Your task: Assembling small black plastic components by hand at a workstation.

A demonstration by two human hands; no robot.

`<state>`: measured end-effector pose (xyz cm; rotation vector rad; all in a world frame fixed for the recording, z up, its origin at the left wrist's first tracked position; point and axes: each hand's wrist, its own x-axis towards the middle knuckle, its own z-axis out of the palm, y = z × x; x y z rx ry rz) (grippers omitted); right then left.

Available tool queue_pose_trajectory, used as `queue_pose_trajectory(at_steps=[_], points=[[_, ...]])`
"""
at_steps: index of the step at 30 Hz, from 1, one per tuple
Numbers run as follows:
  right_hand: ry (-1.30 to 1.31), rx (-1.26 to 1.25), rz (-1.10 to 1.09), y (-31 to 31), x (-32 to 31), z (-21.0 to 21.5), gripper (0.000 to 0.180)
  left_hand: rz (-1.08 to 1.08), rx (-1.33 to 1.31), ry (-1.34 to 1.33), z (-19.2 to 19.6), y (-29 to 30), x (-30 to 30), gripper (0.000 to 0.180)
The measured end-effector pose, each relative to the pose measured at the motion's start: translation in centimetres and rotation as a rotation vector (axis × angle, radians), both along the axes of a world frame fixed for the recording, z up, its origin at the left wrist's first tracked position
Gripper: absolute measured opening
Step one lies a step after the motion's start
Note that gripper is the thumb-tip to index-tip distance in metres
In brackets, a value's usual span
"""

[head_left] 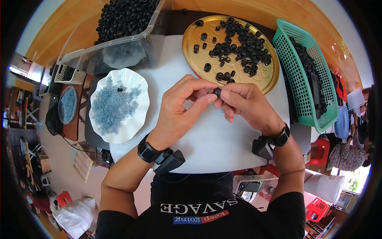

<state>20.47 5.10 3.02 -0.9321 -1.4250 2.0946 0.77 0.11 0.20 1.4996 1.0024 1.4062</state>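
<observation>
Above the white table top, my left hand [185, 99] and my right hand [246, 102] meet at their fingertips. Between them is a small round black plastic part [217, 92], pinched by thumb and fingers from both sides. Just beyond my hands lies a round gold tray [191, 51] with many loose black parts [246, 46] heaped toward its far right. To the left of my left hand stands a white scalloped plate [141, 115] holding a pile of small clear bluish pieces [113, 105]. One black piece [120, 90] rests on that pile.
A clear plastic bin [147, 36] full of black rings stands at the far left. On the right, a green perforated basket [284, 51] holds more black parts. Farther left, a stool carries a dish of bluish pieces [68, 104]. Red stools [318, 151] stand at the right.
</observation>
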Motion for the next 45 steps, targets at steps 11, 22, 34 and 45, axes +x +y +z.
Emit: queue_pose_trajectory(at_steps=[11, 22, 34, 45], points=[[0.021, 0.286, -0.106, -0.2, 0.1, -0.8, 0.016, -0.056, 0.007, 0.028, 0.0, 0.0, 0.1, 0.025], [-0.044, 0.736, -0.257, 0.0, 0.2, -0.3, 0.010, -0.037, -0.110, -0.081, -0.1, 0.1, -0.1, 0.025], [-0.433, 1.038, 0.266, 1.0, 2.8, 1.0, 0.006, 0.119, -0.289, -0.343, -0.3, 0.9, -1.8, 0.024], [-0.527, 1.338, 0.273, 0.2, 2.0, -0.4, 0.011, 0.116, -0.273, -0.361, -0.4, 0.9, -1.8, 0.024]])
